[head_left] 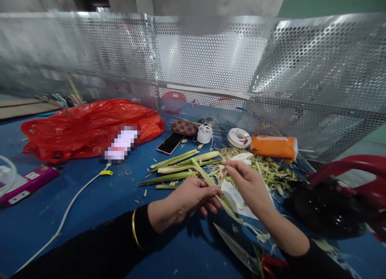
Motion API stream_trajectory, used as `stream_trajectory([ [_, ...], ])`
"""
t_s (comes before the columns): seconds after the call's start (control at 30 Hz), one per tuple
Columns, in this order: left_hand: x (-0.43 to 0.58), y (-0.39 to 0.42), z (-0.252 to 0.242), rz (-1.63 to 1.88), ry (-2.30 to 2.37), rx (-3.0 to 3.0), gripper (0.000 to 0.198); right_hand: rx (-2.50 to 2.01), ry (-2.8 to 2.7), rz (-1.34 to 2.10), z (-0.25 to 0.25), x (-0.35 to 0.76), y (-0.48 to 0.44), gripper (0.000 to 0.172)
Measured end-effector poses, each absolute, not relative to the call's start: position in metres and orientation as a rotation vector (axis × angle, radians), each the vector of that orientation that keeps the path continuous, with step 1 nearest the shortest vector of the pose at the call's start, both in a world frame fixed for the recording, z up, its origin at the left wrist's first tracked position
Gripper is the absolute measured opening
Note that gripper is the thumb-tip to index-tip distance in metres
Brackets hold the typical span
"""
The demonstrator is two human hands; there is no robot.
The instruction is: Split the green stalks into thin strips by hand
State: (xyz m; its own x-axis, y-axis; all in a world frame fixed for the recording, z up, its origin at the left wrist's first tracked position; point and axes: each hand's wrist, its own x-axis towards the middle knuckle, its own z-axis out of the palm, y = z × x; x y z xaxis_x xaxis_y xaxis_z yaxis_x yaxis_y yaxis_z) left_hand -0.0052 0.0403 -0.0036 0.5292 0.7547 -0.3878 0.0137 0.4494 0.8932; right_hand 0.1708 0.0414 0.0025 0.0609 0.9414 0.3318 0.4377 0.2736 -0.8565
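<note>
My left hand (191,196) is closed around a long pale green plant stalk (229,209), which slants down to the right and ends in loose fibres. My right hand (245,182) pinches a thin strip (223,178) at the stalk, just right of my left fingers. Behind my hands lie several cut green stalks (176,176) side by side. A heap of shredded green peelings (274,170) spreads beyond my right hand. Below both hands rests a pointed metal blade (233,244) with a red handle (271,265), partly hidden by my right sleeve. White paper (233,194) lies beneath the stalk.
A red plastic bag (90,118), a black phone (170,143), a checkered case (183,128), a white ribbon spool (239,138) and an orange packet (274,147) line the back, before a perforated metal panel (205,53). A dark kettle (328,208) stands right; a purple power strip (33,182) lies left.
</note>
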Motion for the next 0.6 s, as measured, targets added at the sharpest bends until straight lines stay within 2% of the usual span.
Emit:
stream_trajectory([
  [0.13,-0.001,0.038,-0.005,0.493,0.981,1.121,0.029,-1.248,-1.798,0.297,0.009,0.172,0.034,0.019],
  [0.3,0.001,0.028,-0.011,0.519,0.968,1.353,0.02,-1.226,-2.038,0.346,0.007,0.152,0.018,0.007],
  [0.4,0.0,0.027,-0.014,0.528,0.917,1.384,0.024,-1.183,-2.022,0.334,0.007,0.145,0.012,0.014],
  [0.47,-0.002,0.031,-0.013,0.494,0.919,1.294,0.028,-1.131,-2.021,0.214,0.01,0.145,0.009,0.015],
  [0.6,-0.005,0.043,-0.006,0.593,0.978,1.038,0.019,-0.988,-2.154,-0.167,0.011,0.145,0.006,0.014],
])
